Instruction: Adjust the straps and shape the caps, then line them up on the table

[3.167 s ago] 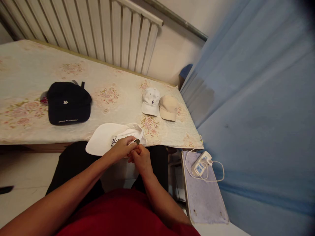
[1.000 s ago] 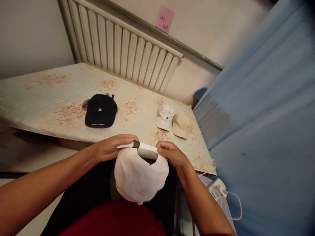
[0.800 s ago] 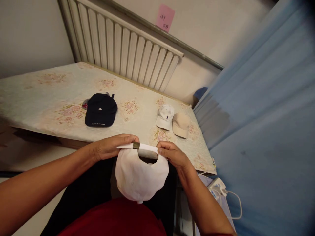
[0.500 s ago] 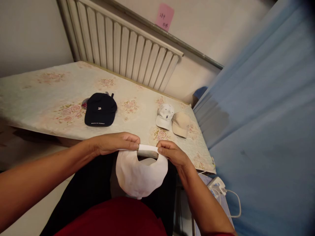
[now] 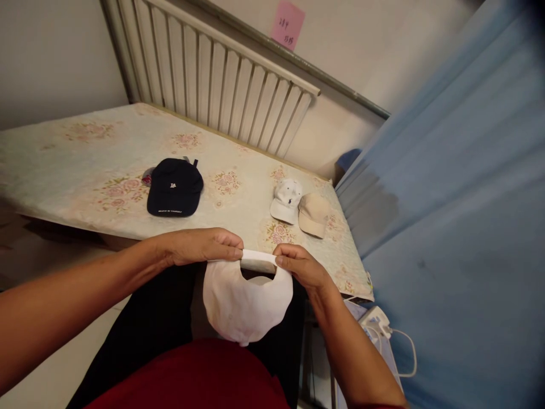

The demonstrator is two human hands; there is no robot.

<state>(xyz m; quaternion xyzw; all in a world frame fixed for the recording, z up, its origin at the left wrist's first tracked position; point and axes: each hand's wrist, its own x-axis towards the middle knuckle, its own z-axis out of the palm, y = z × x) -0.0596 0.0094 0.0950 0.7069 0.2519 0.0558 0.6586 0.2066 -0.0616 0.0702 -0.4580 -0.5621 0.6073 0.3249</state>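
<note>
A white baseball cap (image 5: 249,304) hangs in front of my lap, its back opening and strap turned up toward me. My left hand (image 5: 215,246) pinches the left end of the strap between thumb and fingers. At the strap's right end, my right hand (image 5: 298,262) grips in the same way. The cap's brim is hidden from view. Beyond my hands, on the flowered bed cover, lie a black cap (image 5: 175,190) to the left, and a white cap with a small dark logo (image 5: 286,200) beside a beige cap (image 5: 314,215) to the right.
The bed (image 5: 238,218) with its floral cover spans the space before me. Behind it stand a radiator (image 5: 225,79) and a wall with a pink note (image 5: 288,24). A blue curtain (image 5: 438,227) hangs on the right, above a power strip (image 5: 375,321) with a white cord.
Both hands keep their hold on the white cap's strap. The cap sits very slightly further right in the picture; the view has shifted a little.
</note>
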